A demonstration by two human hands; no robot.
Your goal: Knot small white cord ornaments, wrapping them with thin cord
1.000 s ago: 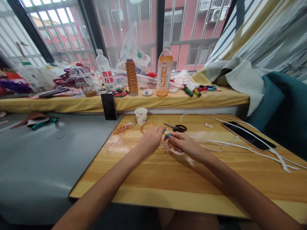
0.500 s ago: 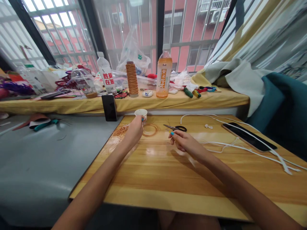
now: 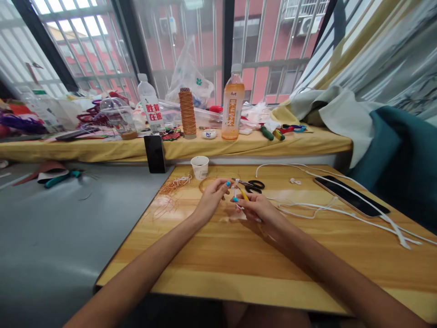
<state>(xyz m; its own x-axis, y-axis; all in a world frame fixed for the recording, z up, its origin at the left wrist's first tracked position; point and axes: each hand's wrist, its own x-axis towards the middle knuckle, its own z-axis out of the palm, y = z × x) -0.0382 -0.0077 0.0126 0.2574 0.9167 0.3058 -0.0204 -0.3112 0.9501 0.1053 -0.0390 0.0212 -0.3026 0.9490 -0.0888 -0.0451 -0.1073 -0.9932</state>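
My left hand (image 3: 212, 199) is closed in a pinch beside my right hand, over the wooden table. A small white piece (image 3: 235, 192), perhaps of cord, shows between the fingertips; its far end is at my left fingers. My right hand (image 3: 256, 207) grips a thin yellow tool (image 3: 244, 195), whose tip points up and left toward the white piece. What kind of tool it is I cannot make out. Just behind the hands lie black-handled scissors (image 3: 253, 186). A paper cup (image 3: 200, 167) stands beyond my left hand, and a coil of brown cord (image 3: 204, 184) is partly hidden by it.
Brown thread scraps (image 3: 172, 186) lie at left. White cords (image 3: 321, 207) run across the right side, over a flat phone (image 3: 351, 195). Another phone (image 3: 154, 154) leans against the ledge, which carries a thread spool (image 3: 187, 113), a drink bottle (image 3: 233, 107) and clutter.
My left hand has left the paper cup and come right and nearer, up to my right hand. The white piece now shows between them. The right hand has shifted only slightly.
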